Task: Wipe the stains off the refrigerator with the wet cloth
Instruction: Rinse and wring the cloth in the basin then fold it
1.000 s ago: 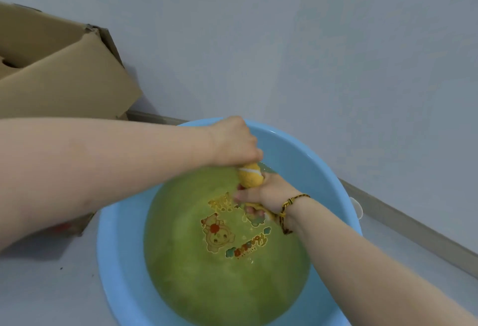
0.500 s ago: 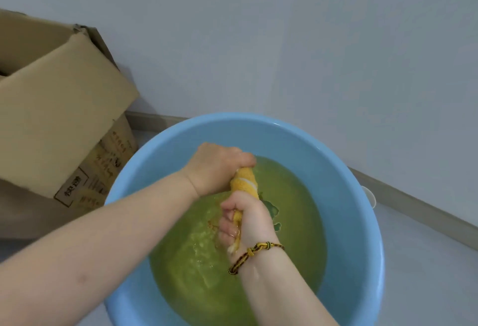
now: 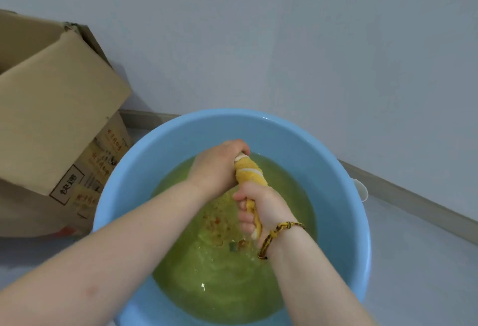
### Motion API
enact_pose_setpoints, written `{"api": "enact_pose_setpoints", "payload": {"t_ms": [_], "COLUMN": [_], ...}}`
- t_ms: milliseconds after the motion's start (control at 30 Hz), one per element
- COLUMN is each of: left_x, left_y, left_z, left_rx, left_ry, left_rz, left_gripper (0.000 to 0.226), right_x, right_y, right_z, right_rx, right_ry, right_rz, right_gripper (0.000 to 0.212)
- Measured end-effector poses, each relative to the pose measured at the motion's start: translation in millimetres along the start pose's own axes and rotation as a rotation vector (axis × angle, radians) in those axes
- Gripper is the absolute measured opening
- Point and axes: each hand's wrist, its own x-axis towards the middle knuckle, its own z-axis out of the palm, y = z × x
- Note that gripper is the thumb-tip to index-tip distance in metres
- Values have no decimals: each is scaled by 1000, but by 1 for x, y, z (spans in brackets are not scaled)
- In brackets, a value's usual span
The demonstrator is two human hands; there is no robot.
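Pretty early days on this one, I'd say. The wet cloth (image 3: 249, 170) is twisted into a tight yellow rope over the blue basin (image 3: 336, 196), which sits on the floor (image 3: 426, 261) right up by the wall (image 3: 284, 41). The left hand (image 3: 219, 168) is curled tight round the cloth's top end. The right hand (image 3: 261, 206), the one with the braided bracelet (image 3: 276, 232), is fisted round the lower end just below it, and drips run off the tip into the water (image 3: 219, 287). So this looks like the wring-out step. No wiping is done as far as I can see; the whole fridge part is left.

The fridge isn't in shot at all, so no idea where the stains are. The basin bottom reads green with some printed picture on it, but ripples smear it and I can't make it out. The forearms cover part of the basin, and its near rim is cut off. The cardboard box (image 3: 59, 118) runs off the left edge. Something small and white pokes out behind the basin's right rim, can't tell what.
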Motion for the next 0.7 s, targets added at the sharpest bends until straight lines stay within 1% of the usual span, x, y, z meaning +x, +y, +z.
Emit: {"api": "enact_pose_setpoints", "payload": {"t_ms": [67, 100, 133, 167, 200, 233, 267, 300, 333, 367, 400, 433, 500, 533, 567, 600, 633, 667, 700], "left_x": [2, 1, -1, -4, -7, -10, -14, -18, -22, -26, -28, -29, -30, -31, -32, -34, -36, -39, -43], "left_y": [-1, -3, -3, -3, -2, 1, 6, 13, 20, 28, 33, 37, 41, 41, 39, 37, 36, 36, 39], "left_z": [-10, -13, -17, -19, -19, -18, -17, -16, -15, -14, -11, -9, -6, -5, -6, -7, -9, -13, -15], "left_rx": [88, 118, 130, 114, 15, -167, -409, -647, -835, -957, -1040, -1107, -1178, -1200, -1223, -1228, -1214, -1179, -1125], "left_ry": [21, 34, 44, 41, 37, 25, -1, -50, -116, -180, -209, -200, -104, -66, -54, -68, -113, -183, -259], "left_rz": [50, 61, 52, 11, -51, -115, -175, -222, -262, -285, -292, -301, -335, -343, -334, -301, -254, -194, -133], "left_gripper": [46, 60, 72, 80, 82, 76, 65, 52, 41, 33, 28, 24, 14, 15, 18, 22, 25, 25, 22], "right_x": [-3, -5, -8, -11, -13, -14, -15, -16, -16, -17, -17, -18, -22, -24, -27, -31, -33, -34, -36], "right_y": [-8, -12, -15, -18, -19, -20, -18, -17, -15, -11, -5, 0, 3, 0, -6, -14, -22, -28, -32], "right_z": [-15, -21, -27, -33, -38, -41, -43, -44, -42, -41, -41, -39, -39, -40, -42, -44, -47, -50, -52], "right_rx": [-304, -396, -454, -493, -533, -580, -620, -658, -699, -747, -811, -883, -1009, -987, -898, -756, -603, -485, -434], "right_ry": [40, 68, 114, 179, 255, 328, 379, 406, 402, 379, 347, 305, 209, 179, 170, 176, 174, 150, 105], "right_rz": [-76, -118, -161, -214, -284, -364, -440, -502, -554, -611, -676, -721, -755, -754, -738, -722, -690, -658, -638], "right_gripper": [29, 28, 26, 24, 23, 23, 25, 28, 30, 31, 33, 39, 59, 62, 54, 39, 25, 21, 24]}}
